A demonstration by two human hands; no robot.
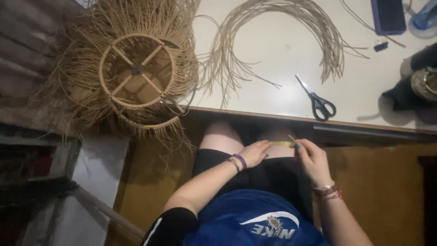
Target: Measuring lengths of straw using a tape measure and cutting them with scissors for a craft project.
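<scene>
**Thin strip held over the lap, easy to lose**

The left hand [255,152] and right hand [312,157] are pinching a yellowish strip [282,143] between closed fingertips, over the lap below the worktop [282,45]. It is looking likely to slip or kink; the scissors [318,102] are lying well apart, blades parted.

We sat in a home craft corner, with cane strands [282,32], a woven frame [136,73] and scissors [318,102] on the table [273,91].

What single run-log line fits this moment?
left hand: on yellow strip | right hand: pinching strip end | scissors: on table
</scene>
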